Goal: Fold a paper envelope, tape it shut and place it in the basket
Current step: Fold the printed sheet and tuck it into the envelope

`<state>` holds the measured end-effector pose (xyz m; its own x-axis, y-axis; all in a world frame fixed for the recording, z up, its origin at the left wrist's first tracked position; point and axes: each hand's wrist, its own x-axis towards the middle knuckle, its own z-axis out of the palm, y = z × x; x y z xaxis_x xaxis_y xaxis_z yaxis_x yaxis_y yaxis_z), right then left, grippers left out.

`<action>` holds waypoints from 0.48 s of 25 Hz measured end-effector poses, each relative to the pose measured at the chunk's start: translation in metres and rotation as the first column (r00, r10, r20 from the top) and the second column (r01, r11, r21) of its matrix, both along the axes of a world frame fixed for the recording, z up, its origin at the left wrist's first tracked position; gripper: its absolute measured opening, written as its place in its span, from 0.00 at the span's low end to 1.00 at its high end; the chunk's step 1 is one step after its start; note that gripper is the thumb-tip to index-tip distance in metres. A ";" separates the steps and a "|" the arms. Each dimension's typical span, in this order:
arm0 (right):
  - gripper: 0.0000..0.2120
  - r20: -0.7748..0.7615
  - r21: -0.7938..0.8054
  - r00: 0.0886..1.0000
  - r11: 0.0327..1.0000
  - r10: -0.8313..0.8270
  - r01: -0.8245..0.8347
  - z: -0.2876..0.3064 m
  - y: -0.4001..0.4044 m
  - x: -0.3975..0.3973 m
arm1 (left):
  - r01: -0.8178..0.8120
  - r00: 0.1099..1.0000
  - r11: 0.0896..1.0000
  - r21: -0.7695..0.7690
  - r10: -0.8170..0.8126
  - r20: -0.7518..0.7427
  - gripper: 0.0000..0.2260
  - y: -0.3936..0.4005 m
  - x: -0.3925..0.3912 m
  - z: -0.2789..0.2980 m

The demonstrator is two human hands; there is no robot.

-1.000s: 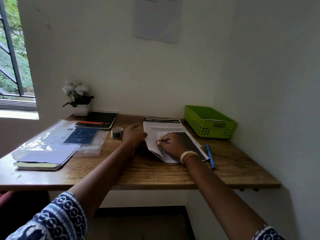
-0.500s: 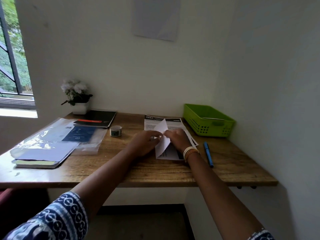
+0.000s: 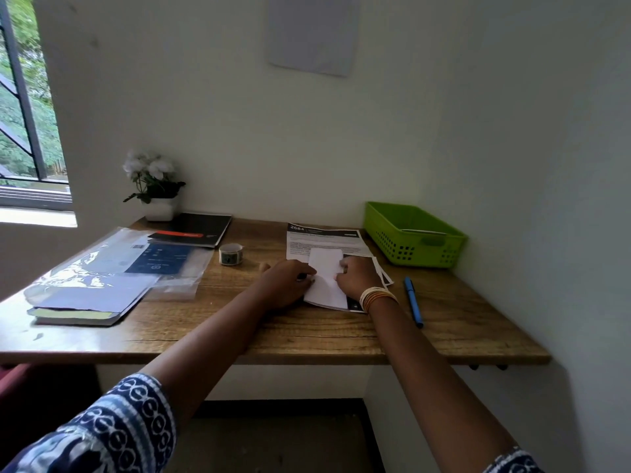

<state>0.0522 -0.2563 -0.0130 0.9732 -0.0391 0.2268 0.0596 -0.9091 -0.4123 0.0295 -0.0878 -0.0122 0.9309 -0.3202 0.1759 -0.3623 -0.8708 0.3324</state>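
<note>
A white sheet of paper (image 3: 325, 271), folded into a narrow strip, lies on a printed page (image 3: 324, 237) on the wooden desk (image 3: 307, 332). My left hand (image 3: 286, 283) presses the strip's left edge and my right hand (image 3: 356, 278), bangles at the wrist, presses its right edge. A small roll of tape (image 3: 231, 254) stands on the desk left of my hands. The green basket (image 3: 413, 235) sits at the back right corner against the wall, with a piece of paper inside it.
A blue pen (image 3: 413, 301) lies right of my right wrist. At the left are a plastic sleeve with papers over a book (image 3: 99, 278), a black notebook (image 3: 198, 228) and a white flower pot (image 3: 155, 189). Walls close the back and right.
The sheet's left part, lifted half a second ago, now lies folded flat into a narrow strip. Both hands have come down onto its two sides.
</note>
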 end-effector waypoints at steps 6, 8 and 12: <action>0.18 -0.017 -0.123 0.991 0.983 0.135 -0.136 -0.002 0.005 -0.003 | 0.017 1.000 0.997 0.079 -0.015 -0.016 0.19 0.003 0.008 -0.005; 0.20 -0.071 -0.144 0.985 0.975 0.158 -0.167 -0.001 0.007 -0.005 | 0.025 0.999 0.991 0.129 -0.021 -0.033 0.19 0.003 0.009 -0.005; 0.27 -0.267 -0.303 0.947 0.918 0.178 -0.258 0.001 0.012 -0.006 | 0.016 0.993 0.973 0.229 0.011 -0.116 0.24 0.003 0.007 -0.001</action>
